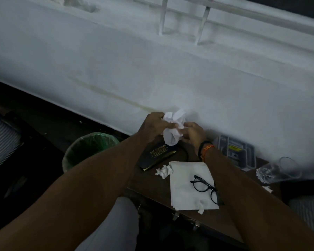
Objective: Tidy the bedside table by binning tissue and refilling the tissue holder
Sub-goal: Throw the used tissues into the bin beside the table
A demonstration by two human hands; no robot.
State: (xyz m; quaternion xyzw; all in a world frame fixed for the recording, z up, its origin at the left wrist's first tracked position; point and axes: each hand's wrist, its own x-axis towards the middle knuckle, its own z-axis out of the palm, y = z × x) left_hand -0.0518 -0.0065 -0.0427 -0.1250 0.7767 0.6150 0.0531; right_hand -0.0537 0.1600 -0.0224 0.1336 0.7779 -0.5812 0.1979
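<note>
Forearms lead to left hand [153,126] and right hand [193,132] gripping tissue [172,128]

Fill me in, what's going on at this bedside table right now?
A person is scrunching a wad of tissue between the left hand and right hand, above the dark table. A bin with a green liner stands just left of the table. On the table lie a small crumpled tissue, a flat stack of napkins with black glasses on it, a black glasses case and a clear tumbler on its side.
</note>
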